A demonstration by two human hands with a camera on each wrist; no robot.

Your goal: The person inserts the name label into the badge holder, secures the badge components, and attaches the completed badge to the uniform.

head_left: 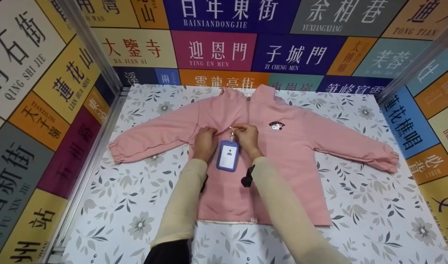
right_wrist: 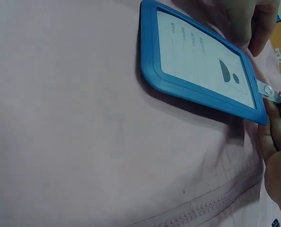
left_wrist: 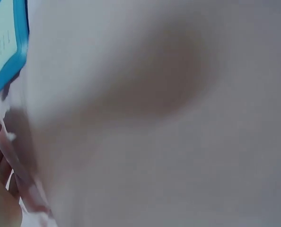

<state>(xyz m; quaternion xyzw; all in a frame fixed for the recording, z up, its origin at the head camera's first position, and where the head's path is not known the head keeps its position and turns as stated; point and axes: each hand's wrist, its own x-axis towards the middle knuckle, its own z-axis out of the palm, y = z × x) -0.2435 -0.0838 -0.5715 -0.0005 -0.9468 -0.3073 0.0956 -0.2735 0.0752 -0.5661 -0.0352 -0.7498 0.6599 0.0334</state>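
A pink zip-up jacket (head_left: 290,176) lies spread out, front side up, both sleeves stretched sideways. On its chest, left of the zipper, hangs a blue-framed ID badge holder (head_left: 228,156) with a white card inside. My right hand (head_left: 248,138) pinches the clip (right_wrist: 268,89) at the top of the badge holder. Just left of it, my left hand (head_left: 205,143) pinches a fold of the jacket's chest fabric. The left wrist view shows part of the left hand (left_wrist: 1,198) by the raised fabric, with a corner of the badge holder above. Whether the clip's jaws bite the fabric cannot be seen.
Under the jacket is a white tabletop with a grey leaf and flower print (head_left: 139,225). Panels of coloured sign tiles (head_left: 213,50) rise behind and at both sides, with metal posts (head_left: 95,44) at the corners. A small cartoon patch (head_left: 276,126) sits on the jacket's right chest.
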